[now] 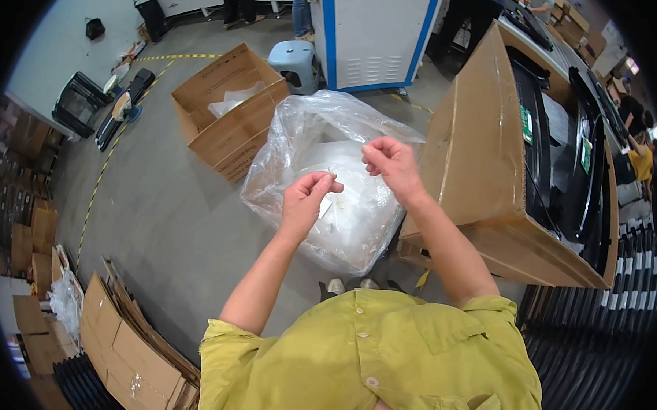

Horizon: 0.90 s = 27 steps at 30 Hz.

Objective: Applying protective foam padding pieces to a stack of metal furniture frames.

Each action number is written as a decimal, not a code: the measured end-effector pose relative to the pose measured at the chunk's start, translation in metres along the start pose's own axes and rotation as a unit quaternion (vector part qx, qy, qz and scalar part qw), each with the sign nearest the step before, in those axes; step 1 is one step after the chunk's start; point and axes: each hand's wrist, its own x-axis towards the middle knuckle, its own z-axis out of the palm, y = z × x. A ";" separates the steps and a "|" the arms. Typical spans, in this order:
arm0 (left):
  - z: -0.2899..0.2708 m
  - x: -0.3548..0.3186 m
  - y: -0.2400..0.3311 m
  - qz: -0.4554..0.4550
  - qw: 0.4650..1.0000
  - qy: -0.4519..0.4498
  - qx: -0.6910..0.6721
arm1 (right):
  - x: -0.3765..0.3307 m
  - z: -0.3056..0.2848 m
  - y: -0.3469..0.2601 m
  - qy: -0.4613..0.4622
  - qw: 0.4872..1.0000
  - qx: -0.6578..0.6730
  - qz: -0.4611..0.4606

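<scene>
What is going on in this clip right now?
A person in a yellow-green shirt stands over a large clear plastic bag on the floor. The left hand and right hand are raised above it, fingers pinched on something thin. An open cardboard box sits behind the bag.

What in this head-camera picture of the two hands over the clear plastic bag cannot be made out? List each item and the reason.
- What the left hand and right hand pinch: too thin and clear, head view.
- Contents of the clear plastic bag: blurred by crinkled film.
- Inside of the open cardboard box: mostly hidden by its walls.
- Feet: covered by the yellow-green shirt.
</scene>
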 end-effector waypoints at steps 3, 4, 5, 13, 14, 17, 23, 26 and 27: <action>-0.003 -0.009 0.010 -0.062 0.982 -0.015 -0.176 | -0.003 0.001 -0.008 -0.025 0.996 0.009 0.084; -0.005 -0.011 0.010 -0.059 0.988 -0.026 -0.137 | -0.003 0.006 -0.009 -0.030 0.996 0.009 0.085; -0.007 -0.013 0.011 -0.057 0.993 -0.036 -0.098 | -0.004 0.013 -0.009 -0.051 0.996 0.016 0.071; -0.013 -0.019 0.009 -0.050 0.994 -0.044 -0.091 | 0.006 0.029 -0.007 -0.176 0.977 -0.115 -0.037; -0.014 -0.018 0.007 -0.077 0.986 -0.023 -0.146 | 0.009 0.025 -0.011 -0.126 0.989 -0.074 0.012; -0.018 -0.019 0.008 -0.096 0.975 -0.019 -0.201 | 0.014 0.013 -0.014 -0.092 0.991 -0.044 0.083; -0.018 -0.023 0.006 -0.081 0.989 -0.063 -0.106 | 0.002 0.040 -0.013 -0.220 0.970 -0.084 0.063; -0.019 -0.021 0.005 -0.106 0.986 -0.029 -0.122 | 0.009 0.033 -0.009 -0.220 0.970 -0.082 0.059; -0.020 -0.022 0.005 -0.106 0.986 -0.027 -0.123 | 0.014 0.029 -0.006 -0.168 0.981 -0.061 0.078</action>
